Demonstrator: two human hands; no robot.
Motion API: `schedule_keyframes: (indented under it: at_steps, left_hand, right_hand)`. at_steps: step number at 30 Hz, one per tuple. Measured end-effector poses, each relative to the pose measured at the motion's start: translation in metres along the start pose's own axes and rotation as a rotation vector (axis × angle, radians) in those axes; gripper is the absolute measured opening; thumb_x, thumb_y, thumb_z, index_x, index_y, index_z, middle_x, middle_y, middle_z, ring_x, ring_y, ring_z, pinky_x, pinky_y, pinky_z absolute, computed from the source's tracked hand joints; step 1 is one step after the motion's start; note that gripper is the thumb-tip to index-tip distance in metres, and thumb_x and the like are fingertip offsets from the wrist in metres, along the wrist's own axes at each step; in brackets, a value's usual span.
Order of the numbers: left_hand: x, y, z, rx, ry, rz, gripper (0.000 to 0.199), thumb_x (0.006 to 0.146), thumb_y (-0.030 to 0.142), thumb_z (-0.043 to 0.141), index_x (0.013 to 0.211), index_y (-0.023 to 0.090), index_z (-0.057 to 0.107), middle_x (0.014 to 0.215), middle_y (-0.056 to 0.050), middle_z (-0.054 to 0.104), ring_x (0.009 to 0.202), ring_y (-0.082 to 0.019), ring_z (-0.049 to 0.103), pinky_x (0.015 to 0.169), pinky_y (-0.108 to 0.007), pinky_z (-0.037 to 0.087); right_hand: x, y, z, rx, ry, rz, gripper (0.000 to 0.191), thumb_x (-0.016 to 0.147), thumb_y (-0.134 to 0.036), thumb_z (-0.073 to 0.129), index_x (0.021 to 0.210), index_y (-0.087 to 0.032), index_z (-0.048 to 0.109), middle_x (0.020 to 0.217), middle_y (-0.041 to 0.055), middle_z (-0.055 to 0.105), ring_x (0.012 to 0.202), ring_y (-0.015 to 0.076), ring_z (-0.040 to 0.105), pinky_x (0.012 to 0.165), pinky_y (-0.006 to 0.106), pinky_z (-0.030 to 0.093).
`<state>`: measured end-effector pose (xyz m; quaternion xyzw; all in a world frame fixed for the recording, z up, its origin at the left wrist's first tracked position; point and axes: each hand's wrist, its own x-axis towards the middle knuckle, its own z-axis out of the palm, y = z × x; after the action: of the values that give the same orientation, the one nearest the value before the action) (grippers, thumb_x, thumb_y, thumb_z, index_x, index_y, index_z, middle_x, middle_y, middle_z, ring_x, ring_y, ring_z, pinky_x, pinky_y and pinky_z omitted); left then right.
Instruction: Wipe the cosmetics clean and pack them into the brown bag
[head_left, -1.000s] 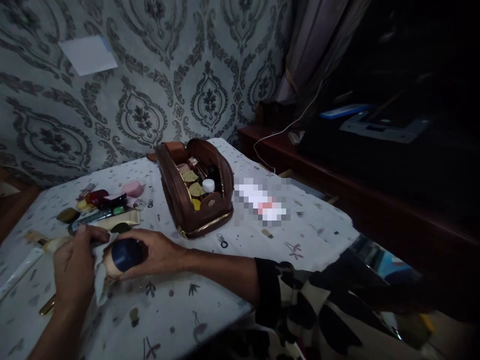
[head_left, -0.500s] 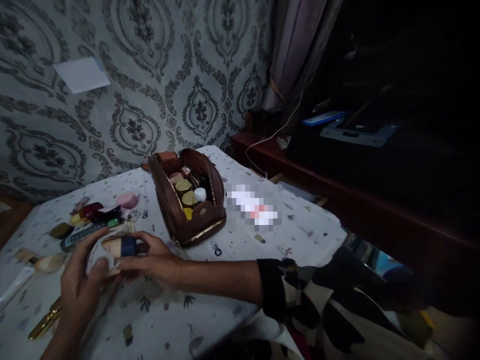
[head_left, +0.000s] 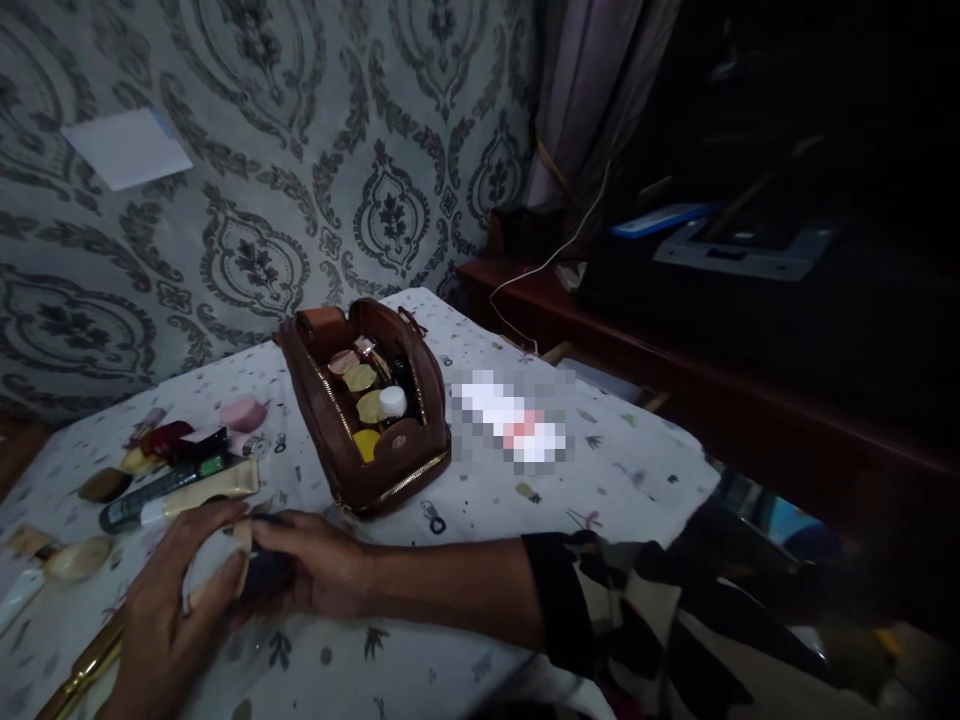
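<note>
The small bottle (head_left: 268, 574) sits right between the two hands, low over the near left part of the table (head_left: 420, 645) — its dark blue cap toward the right hand (head_left: 324, 562), its pale body toward the left hand (head_left: 178, 592). Its long axis, as far as I can make out past the fingers, runs roughly side to side, from one palm to the other. Neither hand is nearer; both are on it.

The right grip is closed around the cap end, thumb on top and fingers curling beneath. The left grip is closed too, but on a white cloth (head_left: 202, 566) pressed about the pale end, with the thumb lying across the front. How tightly either one squeezes I can't tell from here.

Beyond the hands and off to the right stands the brown bag (head_left: 394, 482), unzipped and full of little pots; the right hand is the closer one to it, though not touching. A cream tube (head_left: 238, 480) lies just past the left fingers — a gold handle (head_left: 91, 662) pokes out by the left wrist.
</note>
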<state>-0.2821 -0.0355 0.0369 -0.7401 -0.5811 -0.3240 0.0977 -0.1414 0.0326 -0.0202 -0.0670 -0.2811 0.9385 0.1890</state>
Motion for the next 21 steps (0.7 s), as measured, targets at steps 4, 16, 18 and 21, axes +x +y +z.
schedule_keyframes:
  at_steps: [4,16,18,21]
  left_hand:
    - [-0.003,0.000,0.004,0.012,0.039,-0.039,0.029,0.092,0.042,0.048,0.105,0.021,0.063,0.100,-0.007,0.070,0.090,-0.024,0.068,0.079,-0.035,0.054]
    - [-0.015,-0.015,0.010,0.009,0.034,-0.007,0.022,0.092,0.031,0.049,0.110,0.023,0.060,0.106,-0.007,0.066,0.098,-0.024,0.064,0.085,-0.035,0.052]
    - [-0.017,-0.014,0.013,-0.021,0.056,-0.068,0.022,0.093,0.031,0.048,0.110,0.023,0.060,0.108,-0.008,0.065,0.102,-0.025,0.062,0.089,-0.038,0.051]
    - [-0.018,-0.014,0.016,-0.047,0.071,-0.098,0.023,0.094,0.032,0.047,0.111,0.023,0.059,0.110,-0.009,0.063,0.105,-0.026,0.061,0.089,-0.039,0.050]
  right_hand:
    - [0.004,0.003,-0.005,0.032,0.016,0.053,0.068,0.064,-0.066,0.077,0.104,-0.012,0.062,0.067,0.0004,0.067,0.053,0.0164,0.067,0.052,0.023,0.047]
    - [0.008,0.007,-0.007,0.074,0.047,0.005,0.082,0.048,-0.063,0.087,0.107,-0.013,0.060,0.079,0.0036,0.069,0.058,0.0167,0.065,0.057,0.029,0.051]
    - [0.007,0.006,-0.006,0.079,0.056,-0.005,0.083,0.049,-0.063,0.087,0.108,-0.012,0.061,0.081,0.0049,0.070,0.058,0.0155,0.064,0.056,0.029,0.050]
    - [0.005,0.004,-0.003,0.083,0.065,0.026,0.083,0.050,-0.065,0.086,0.108,-0.011,0.062,0.077,0.0039,0.069,0.054,0.0146,0.063,0.053,0.027,0.047]
